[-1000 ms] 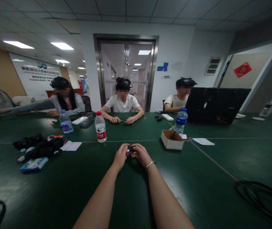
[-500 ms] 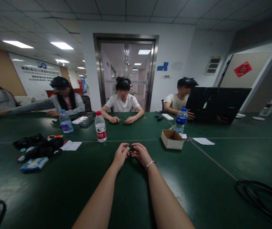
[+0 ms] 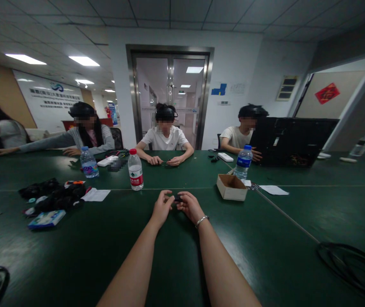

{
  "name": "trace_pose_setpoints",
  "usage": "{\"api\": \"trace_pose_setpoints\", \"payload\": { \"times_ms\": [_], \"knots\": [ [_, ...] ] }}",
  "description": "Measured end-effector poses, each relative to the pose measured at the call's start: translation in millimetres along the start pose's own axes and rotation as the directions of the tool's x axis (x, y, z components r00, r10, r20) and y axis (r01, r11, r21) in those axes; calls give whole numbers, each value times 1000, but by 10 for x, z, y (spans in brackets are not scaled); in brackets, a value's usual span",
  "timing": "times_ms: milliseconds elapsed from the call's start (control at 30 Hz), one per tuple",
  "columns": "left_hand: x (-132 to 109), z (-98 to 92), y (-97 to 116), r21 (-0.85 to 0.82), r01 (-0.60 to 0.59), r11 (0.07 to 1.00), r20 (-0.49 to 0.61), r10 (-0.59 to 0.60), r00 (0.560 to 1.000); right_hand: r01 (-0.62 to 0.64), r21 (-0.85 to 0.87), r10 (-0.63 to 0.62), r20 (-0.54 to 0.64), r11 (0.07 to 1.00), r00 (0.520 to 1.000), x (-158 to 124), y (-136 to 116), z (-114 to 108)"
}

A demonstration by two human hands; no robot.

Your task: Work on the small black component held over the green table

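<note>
A small black object (image 3: 178,198), too small to identify, is pinched in the fingers of my right hand (image 3: 191,207). My left hand (image 3: 162,208) is just to its left, with the index finger raised apart from the thumb. The left thumb tip is close to the object; whether it touches is unclear. Both hands are over the dark green table (image 3: 179,247), and fingers partly hide the object. A bracelet (image 3: 201,220) circles my right wrist.
A red-capped bottle (image 3: 135,170) stands beyond my left hand. To the right are an open cardboard box (image 3: 232,189) and a blue-capped bottle (image 3: 243,163). Black bundled items (image 3: 54,196) lie left, a black cable (image 3: 345,260) right. Several people sit around the table.
My left fingers have loosened and drawn slightly away from the black object. It stays in my right fingers. The view has shifted very slightly.
</note>
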State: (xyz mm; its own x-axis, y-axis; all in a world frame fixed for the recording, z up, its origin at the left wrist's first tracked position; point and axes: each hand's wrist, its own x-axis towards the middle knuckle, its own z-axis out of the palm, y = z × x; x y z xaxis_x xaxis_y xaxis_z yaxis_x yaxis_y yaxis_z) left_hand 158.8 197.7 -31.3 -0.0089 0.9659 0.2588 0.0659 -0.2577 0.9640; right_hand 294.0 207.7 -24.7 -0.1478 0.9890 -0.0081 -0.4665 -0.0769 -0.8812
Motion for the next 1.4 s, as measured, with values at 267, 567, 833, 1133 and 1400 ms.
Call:
{"api": "trace_pose_setpoints", "payload": {
  "times_ms": [267, 567, 833, 1133, 1400],
  "knots": [
    [-2, -9, 25, -35, -7, 999, 48, 9, 999, -10, -9, 10, 4, 1000, 1000, -7, -16, -2],
    [18, -45, 62, -65, 79, 995, -55, -83, 995, -3, -65, 9, 88, 998, 996, 7, 7, -4],
    [53, -48, -15, -133, 110, 985, -95, -124, 988, 28, -93, -16, 118, 995, 993, 15, 31, -6],
    [45, -44, 35, -97, 76, 992, -82, -84, 993, -3, -58, 8, 85, 998, 996, 13, 8, 4],
    [15, -58, 108, -225, 10, 974, 38, -1, 999, -18, -17, 19, 75, 1000, 997, -22, -22, 24]
  ]
}}
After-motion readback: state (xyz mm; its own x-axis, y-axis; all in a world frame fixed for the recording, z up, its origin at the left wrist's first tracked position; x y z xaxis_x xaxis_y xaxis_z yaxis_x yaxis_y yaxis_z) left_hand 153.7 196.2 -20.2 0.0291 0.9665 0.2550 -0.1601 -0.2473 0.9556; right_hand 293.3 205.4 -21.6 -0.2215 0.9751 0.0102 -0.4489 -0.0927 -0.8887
